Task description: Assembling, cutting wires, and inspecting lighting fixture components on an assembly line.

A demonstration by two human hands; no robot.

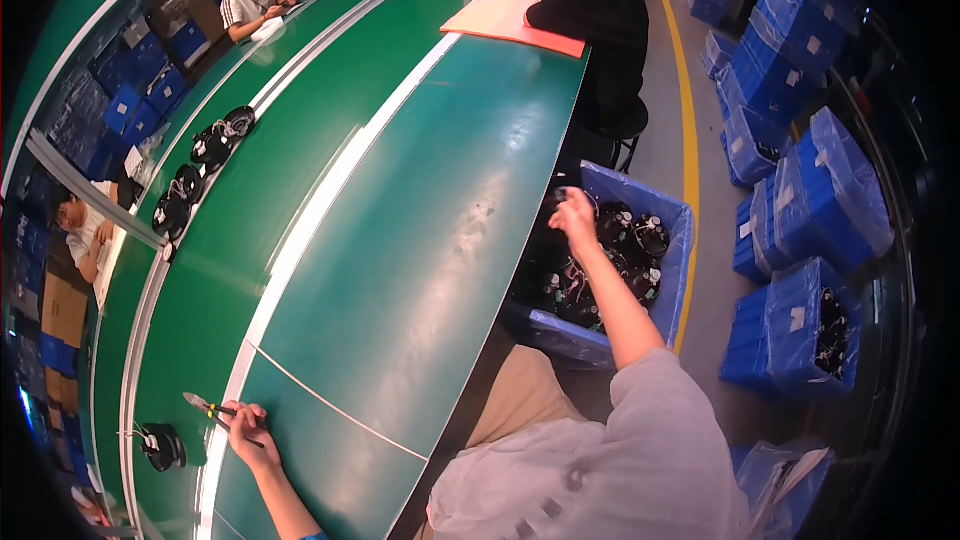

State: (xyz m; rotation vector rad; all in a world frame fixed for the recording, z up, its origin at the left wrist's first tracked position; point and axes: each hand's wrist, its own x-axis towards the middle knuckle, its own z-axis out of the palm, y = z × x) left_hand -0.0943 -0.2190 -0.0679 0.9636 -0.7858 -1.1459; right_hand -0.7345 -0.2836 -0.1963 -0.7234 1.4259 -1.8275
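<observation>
My left hand (250, 432) is closed around the handles of a pair of cutting pliers (212, 408), at the near left of the green worktop. Their metal jaws point left, over the white strip toward the belt. My right hand (574, 222) is above a blue plastic-lined bin (686, 240) beside the worktop. Its fingers are bent round a dark part (556, 202), which is hard to make out against the black background. Several black round units with wires (620, 230) fill the bin. Another black round unit (162, 447) rests on the green belt, left of the pliers.
More black units (205, 155) stand in a row along the belt's far rail. A person in black (615, 30) sits beyond the bin, by a pink mat (510, 10). Two people work across the belt. Blue crates (790, 325) line the aisle on the right.
</observation>
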